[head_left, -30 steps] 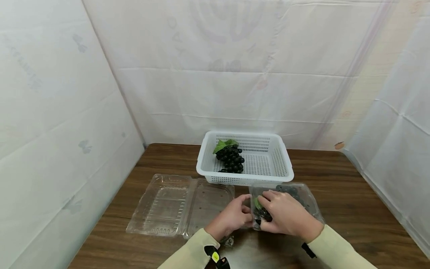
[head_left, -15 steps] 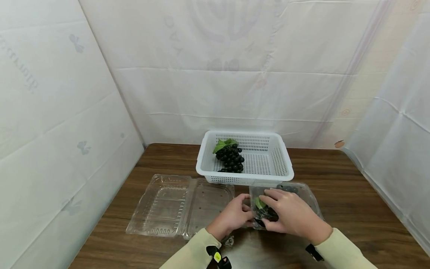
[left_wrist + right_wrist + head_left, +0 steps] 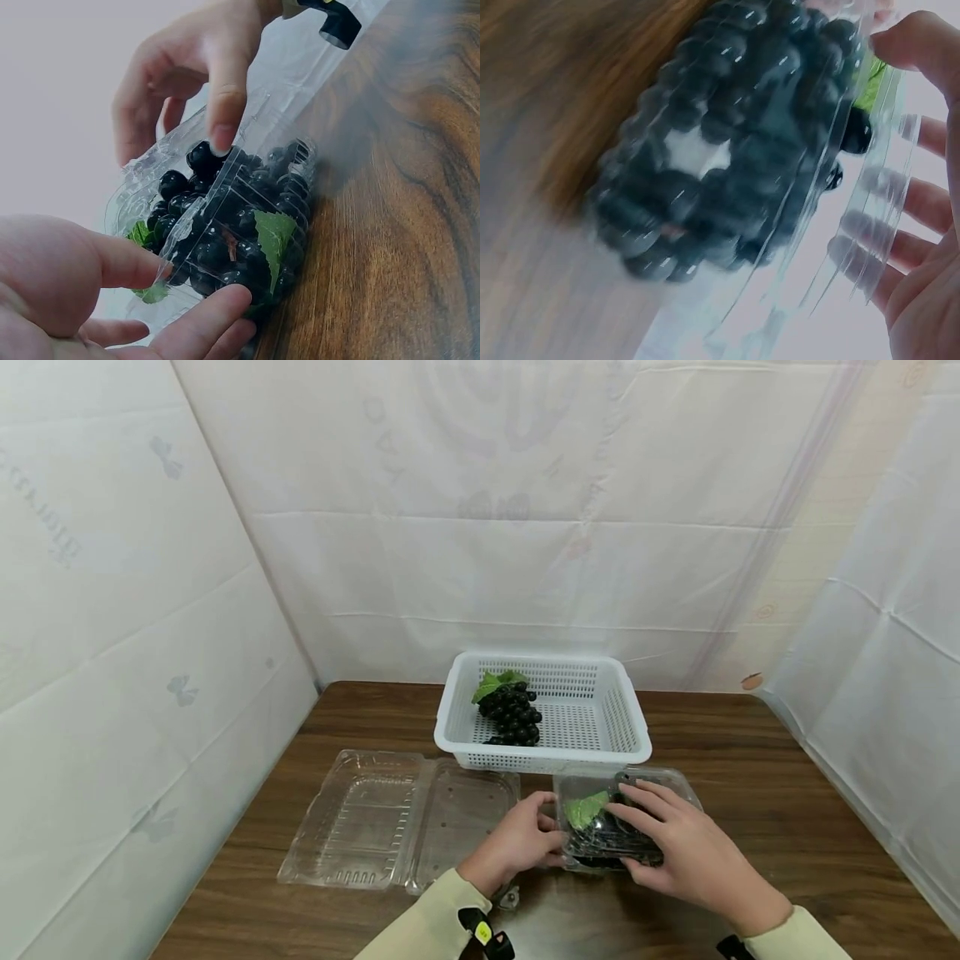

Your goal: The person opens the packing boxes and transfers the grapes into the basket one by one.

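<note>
Dark grapes (image 3: 214,251) fill a clear plastic box (image 3: 678,782) at the front right of the table, with a green leaf (image 3: 587,810) near its left end. My left hand (image 3: 516,842) rests at that end; in the left wrist view its relaxed fingers (image 3: 229,300) touch the side. My right hand (image 3: 690,852) lies over the box's right half, fingers spread across the top, thumb at the front side. Through the clear plastic its fingers show behind the rim in the right wrist view, beside the packed grapes (image 3: 735,124). Whether the lid is latched, I cannot tell.
Behind the box stands a white perforated basket (image 3: 637,748) with a bunch of dark grapes (image 3: 513,714) and a leaf in its left part. An unfolded clear box (image 3: 352,835) lies at the left. White sheets (image 3: 465,577) hang around the wooden table.
My right hand has slid rightward along the box, from its left part to its right half, uncovering the leaf and grapes. The left hand has stayed at the left end.
</note>
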Demonstrator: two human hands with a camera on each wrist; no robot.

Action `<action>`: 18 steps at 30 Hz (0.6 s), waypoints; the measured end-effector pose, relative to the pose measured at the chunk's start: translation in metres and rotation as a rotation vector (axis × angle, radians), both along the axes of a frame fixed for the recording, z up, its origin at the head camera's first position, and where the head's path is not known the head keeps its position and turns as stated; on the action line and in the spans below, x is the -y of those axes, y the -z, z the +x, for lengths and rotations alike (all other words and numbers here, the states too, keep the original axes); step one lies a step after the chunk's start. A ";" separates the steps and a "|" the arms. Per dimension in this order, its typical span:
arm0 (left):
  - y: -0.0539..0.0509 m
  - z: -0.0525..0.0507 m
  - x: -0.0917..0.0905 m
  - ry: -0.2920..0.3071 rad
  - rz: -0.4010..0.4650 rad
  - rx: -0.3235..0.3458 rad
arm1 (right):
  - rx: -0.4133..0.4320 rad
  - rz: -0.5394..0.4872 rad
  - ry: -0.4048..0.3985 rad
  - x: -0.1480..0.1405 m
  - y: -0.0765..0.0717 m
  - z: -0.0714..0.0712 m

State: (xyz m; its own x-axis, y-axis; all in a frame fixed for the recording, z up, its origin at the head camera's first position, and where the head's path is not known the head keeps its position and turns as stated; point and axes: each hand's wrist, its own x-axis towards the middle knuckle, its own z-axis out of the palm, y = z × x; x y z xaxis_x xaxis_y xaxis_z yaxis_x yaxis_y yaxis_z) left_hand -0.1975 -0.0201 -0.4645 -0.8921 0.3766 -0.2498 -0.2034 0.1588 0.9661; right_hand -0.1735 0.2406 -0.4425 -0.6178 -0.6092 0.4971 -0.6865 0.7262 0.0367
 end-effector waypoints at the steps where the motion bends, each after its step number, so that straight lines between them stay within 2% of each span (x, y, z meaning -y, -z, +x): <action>1: 0.000 0.000 0.000 -0.001 -0.001 0.002 | -0.001 -0.007 0.005 -0.003 0.001 0.001; 10: 0.001 -0.001 0.002 0.003 -0.017 -0.007 | -0.033 -0.025 0.045 -0.027 0.004 0.005; 18: 0.000 -0.002 0.001 0.011 -0.017 -0.010 | -0.021 -0.015 0.094 -0.044 0.006 0.007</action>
State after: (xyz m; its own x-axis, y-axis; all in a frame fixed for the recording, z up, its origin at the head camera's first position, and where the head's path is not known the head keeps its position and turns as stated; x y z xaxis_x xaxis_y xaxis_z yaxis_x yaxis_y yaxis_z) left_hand -0.1992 -0.0216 -0.4650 -0.8905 0.3818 -0.2474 -0.1920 0.1775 0.9652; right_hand -0.1669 0.2847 -0.4484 -0.6613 -0.5412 0.5194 -0.6142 0.7882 0.0393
